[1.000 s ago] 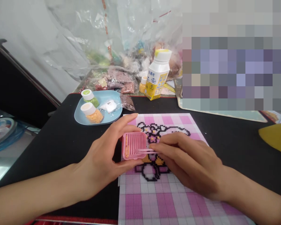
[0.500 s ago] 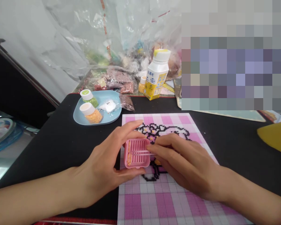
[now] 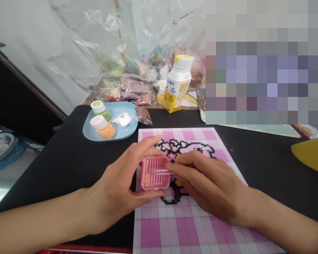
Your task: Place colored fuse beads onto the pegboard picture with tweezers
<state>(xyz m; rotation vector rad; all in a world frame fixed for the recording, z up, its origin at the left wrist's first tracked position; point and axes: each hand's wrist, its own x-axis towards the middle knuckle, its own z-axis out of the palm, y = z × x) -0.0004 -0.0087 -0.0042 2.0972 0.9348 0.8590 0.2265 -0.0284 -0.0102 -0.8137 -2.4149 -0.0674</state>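
My left hand (image 3: 119, 176) grips a small pink ridged tray (image 3: 157, 181) by its sides, thumb below and fingers above. Small yellow-orange beads (image 3: 146, 174) line the tray's left side. Between the pinched fingertips of my right hand (image 3: 212, 183) is a pair of pale pink tweezers (image 3: 161, 172), their tips at or close to the beads. Under both hands lies a pink-and-white checked bead canvas (image 3: 187, 229). Black bead outlines with some yellow and pink parts show on it; my hands and the tray hide much of the pattern.
A light blue plate (image 3: 88, 130) at the back left holds a jar of orange beads (image 3: 106, 130), a jar of green beads (image 3: 102, 111) and a white bag (image 3: 123, 120). Behind stand a drink bottle (image 3: 177, 84) and bead bags (image 3: 135, 90). A yellow object (image 3: 311, 153) is at right.
The tweezer tips have drawn slightly closer together over the tray. Both hands and the pink tray stay almost in place.
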